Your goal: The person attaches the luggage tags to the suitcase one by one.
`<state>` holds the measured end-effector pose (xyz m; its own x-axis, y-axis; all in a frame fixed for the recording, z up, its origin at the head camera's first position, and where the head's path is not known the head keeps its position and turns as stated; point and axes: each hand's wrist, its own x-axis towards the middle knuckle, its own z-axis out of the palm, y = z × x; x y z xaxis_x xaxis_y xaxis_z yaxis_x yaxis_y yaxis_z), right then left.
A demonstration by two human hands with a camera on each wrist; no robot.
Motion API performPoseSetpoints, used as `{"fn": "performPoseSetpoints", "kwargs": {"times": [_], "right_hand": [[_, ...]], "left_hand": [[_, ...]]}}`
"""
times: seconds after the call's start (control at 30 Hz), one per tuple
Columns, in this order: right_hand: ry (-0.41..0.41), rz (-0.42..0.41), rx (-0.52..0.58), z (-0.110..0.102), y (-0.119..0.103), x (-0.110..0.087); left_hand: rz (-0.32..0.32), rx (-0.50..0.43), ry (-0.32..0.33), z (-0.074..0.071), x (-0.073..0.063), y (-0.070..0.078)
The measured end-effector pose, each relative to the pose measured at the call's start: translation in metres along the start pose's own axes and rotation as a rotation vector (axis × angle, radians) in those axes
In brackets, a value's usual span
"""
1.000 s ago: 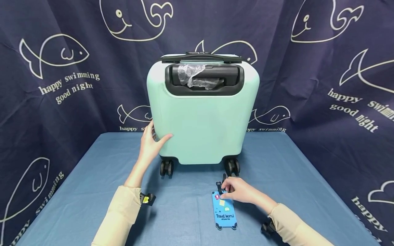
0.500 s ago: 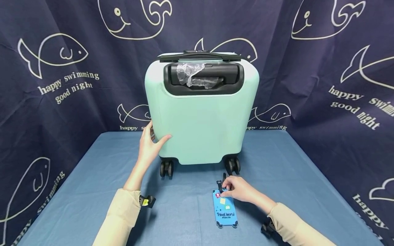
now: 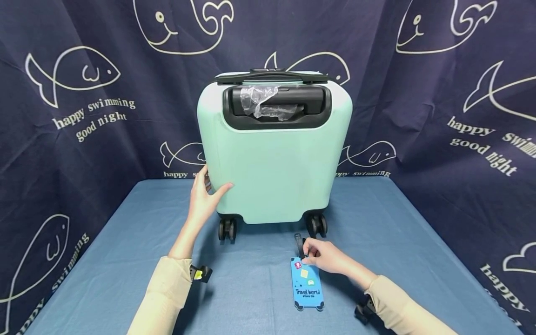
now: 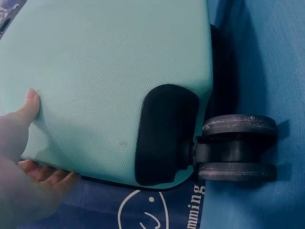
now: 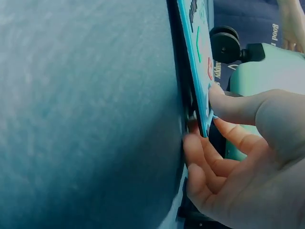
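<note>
A mint-green suitcase (image 3: 272, 172) stands upright on its black wheels. My left hand (image 3: 202, 200) grips its lower left side, thumb on the front face and fingers round the edge; the left wrist view shows this hand (image 4: 28, 176) close to a wheel (image 4: 238, 148). Below the suitcase, my right hand (image 3: 326, 256) pinches the top end of a blue luggage tag (image 3: 307, 288) printed "Travel World". The tag's black strap (image 3: 298, 242) points toward the suitcase. In the right wrist view, the thumb lies on the tag's (image 5: 198, 62) printed face with fingers behind it.
A blue cloth (image 3: 247, 288) covers the table. Dark blue curtains (image 3: 125, 158) with whale drawings hang behind and at both sides. Clear plastic wrap (image 3: 259, 102) clings to the suitcase's black pull handle (image 3: 301, 95), beneath a black carry handle (image 3: 274, 78).
The luggage tag has shifted slightly right, and its black strap now reaches farther up beside the right fingertips. The left hand keeps its grip on the suitcase.
</note>
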<state>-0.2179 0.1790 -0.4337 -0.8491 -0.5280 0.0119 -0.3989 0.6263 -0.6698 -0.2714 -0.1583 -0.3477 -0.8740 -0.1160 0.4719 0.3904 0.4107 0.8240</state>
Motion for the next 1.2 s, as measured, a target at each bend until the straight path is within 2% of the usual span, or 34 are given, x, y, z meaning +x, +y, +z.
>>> {"fn": "performPoseSetpoints", "kwargs": {"times": [0.37, 0.67, 0.97, 1.03, 1.2], "right_hand": [[-0.021, 0.013, 0.038, 0.001, 0.0, -0.001], [-0.01, 0.131, 0.095, -0.001, -0.003, -0.005], [0.007, 0.224, 0.234, -0.005, -0.005, -0.01], [0.008, 0.218, 0.239, -0.005, -0.005, -0.01], [0.018, 0.144, 0.191, -0.006, -0.004, -0.012]], "left_hand": [[0.003, -0.01, -0.01, 0.001, -0.001, -0.002], [-0.002, 0.002, -0.012, 0.004, -0.001, -0.006], [0.004, -0.004, -0.02, 0.002, 0.0, -0.004], [0.003, -0.004, -0.02, 0.002, 0.0, -0.003], [-0.001, -0.006, -0.019, 0.002, 0.001, -0.004]]}}
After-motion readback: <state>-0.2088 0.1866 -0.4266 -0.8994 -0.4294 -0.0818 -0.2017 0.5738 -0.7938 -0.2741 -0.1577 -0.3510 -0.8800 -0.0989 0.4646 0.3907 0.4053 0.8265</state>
